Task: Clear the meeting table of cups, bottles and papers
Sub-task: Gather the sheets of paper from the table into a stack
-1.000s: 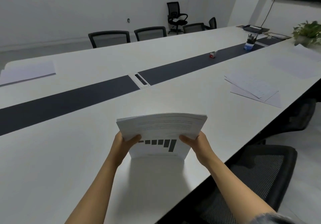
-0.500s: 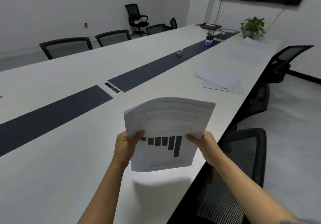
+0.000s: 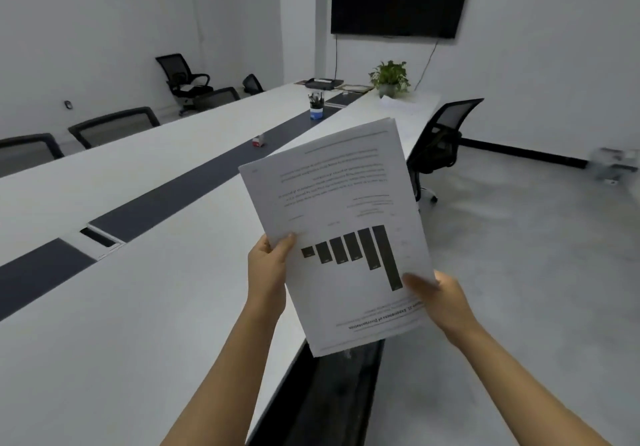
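Observation:
A stack of white printed papers (image 3: pixel 341 203) with a black bar chart, seen upside down, is held up in the air over the near edge of the long white meeting table (image 3: pixel 145 307). My left hand (image 3: pixel 268 269) grips the stack's left edge, thumb on the top sheet. My right hand (image 3: pixel 438 298) holds the lower right corner. More loose paper (image 3: pixel 398 103) lies at the table's far end. The stack hides the stretch of table behind it.
A pen cup (image 3: pixel 316 108) and a small red-and-white item (image 3: pixel 258 141) stand on the table's dark centre strip, beside a potted plant (image 3: pixel 389 77) and a black tray (image 3: pixel 323 82) farther off. Black mesh chairs (image 3: pixel 440 137) line both sides. Open grey floor lies to the right.
The stack has been lifted off the table and raised upright in both hands. My view has swung right, toward the far end of the room and the wall screen.

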The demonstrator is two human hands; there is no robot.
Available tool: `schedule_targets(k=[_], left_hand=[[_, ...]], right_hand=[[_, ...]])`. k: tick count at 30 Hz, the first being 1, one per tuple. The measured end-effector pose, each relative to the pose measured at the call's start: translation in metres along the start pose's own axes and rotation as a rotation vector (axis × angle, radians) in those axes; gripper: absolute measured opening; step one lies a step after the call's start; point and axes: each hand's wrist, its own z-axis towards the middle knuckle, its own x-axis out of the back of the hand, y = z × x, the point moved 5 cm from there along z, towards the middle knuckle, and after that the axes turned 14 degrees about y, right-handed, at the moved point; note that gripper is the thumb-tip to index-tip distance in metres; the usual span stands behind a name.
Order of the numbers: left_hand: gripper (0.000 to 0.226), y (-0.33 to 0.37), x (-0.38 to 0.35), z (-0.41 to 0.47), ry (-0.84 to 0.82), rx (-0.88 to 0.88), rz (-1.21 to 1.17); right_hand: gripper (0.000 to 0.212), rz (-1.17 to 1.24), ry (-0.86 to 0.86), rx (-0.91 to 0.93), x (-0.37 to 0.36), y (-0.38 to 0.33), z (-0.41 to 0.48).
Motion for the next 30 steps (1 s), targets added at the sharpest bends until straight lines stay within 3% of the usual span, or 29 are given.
schedule_targets(k=[2, 4, 9, 13, 16, 24, 30], left_hand=[[0.015, -0.014, -0.047, -0.01, -0.012, 0.007, 0.014], [0.017, -0.029, -0.087, -0.021, -0.03, 0.028, 0.024], [0.019, -0.07, -0.157, -0.044, -0.109, 0.135, 0.132], [0.016, -0.102, -0.192, -0.049, -0.163, 0.171, 0.268], [0.017, -0.118, -0.201, -0.034, -0.125, 0.169, 0.338], [0.019, -0.163, -0.23, 0.069, 0.064, 0.134, 0.449], [0.029, -0.202, -0.261, 0.18, 0.128, 0.063, 0.676]], right_hand=[[0.064, -0.026, 0.071, 0.026, 0.047, 0.0, 0.021], [0.026, -0.046, 0.111, 0.03, 0.083, 0.001, 0.043], [0.034, -0.183, 0.2, 0.034, 0.151, 0.031, 0.096], [0.011, -0.158, 0.245, -0.021, 0.183, 0.052, 0.128], [0.005, -0.187, 0.295, -0.072, 0.199, 0.071, 0.149], [0.018, -0.287, 0.38, -0.238, 0.227, 0.115, 0.251], [0.008, -0.255, 0.4, -0.278, 0.212, 0.121, 0.365]])
